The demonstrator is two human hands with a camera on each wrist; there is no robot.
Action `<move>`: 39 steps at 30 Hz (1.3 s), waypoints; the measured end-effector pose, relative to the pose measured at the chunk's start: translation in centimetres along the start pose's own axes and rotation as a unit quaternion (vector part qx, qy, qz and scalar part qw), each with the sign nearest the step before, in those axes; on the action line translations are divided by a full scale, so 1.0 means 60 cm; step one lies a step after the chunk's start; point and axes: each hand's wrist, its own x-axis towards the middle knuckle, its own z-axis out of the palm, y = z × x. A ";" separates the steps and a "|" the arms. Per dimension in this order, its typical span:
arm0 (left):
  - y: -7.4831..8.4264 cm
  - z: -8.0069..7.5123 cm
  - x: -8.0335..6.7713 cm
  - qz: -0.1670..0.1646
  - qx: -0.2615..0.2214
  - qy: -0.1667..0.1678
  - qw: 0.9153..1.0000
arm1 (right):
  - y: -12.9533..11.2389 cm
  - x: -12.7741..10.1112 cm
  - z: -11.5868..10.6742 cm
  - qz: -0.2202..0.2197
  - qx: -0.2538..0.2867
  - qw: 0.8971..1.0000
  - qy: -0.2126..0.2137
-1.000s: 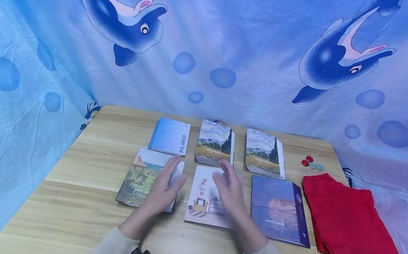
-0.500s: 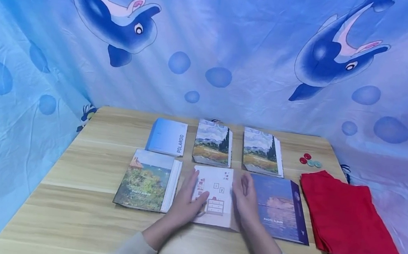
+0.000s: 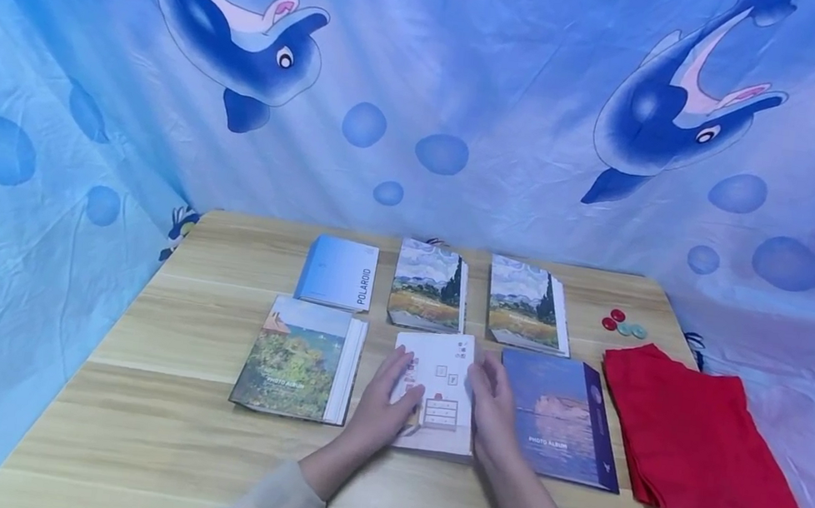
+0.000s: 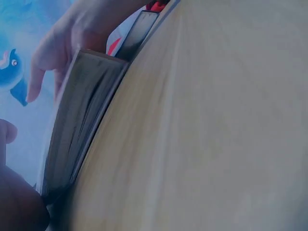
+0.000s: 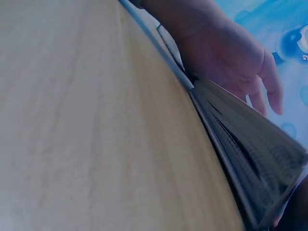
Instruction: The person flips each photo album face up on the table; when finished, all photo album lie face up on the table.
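Two hands clamp white album: left hand (image 3: 381, 406) on left edge, right hand (image 3: 494, 410) on right edge. White album (image 3: 439, 392) mid table (image 3: 154, 426), front row, tilted up. Risk: loose pinch, slips onto purple album (image 3: 558, 418) just beside.

A makeshift tabletop recording corner, looks like a home setup: a light wooden table (image 3: 154, 426) is boxed in on three sides by a wrinkled blue cloth backdrop (image 3: 457, 84) printed with cartoon dolphins and bubbles, and on the wood sit tidy rows of photo albums (image 3: 301, 357), folded cloths (image 3: 695, 442) and a few small buttons (image 3: 624, 323)
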 end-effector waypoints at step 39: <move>0.051 0.053 0.005 0.060 -0.179 -0.102 0.977 | -0.079 -0.036 -0.004 0.007 0.166 0.984 -0.056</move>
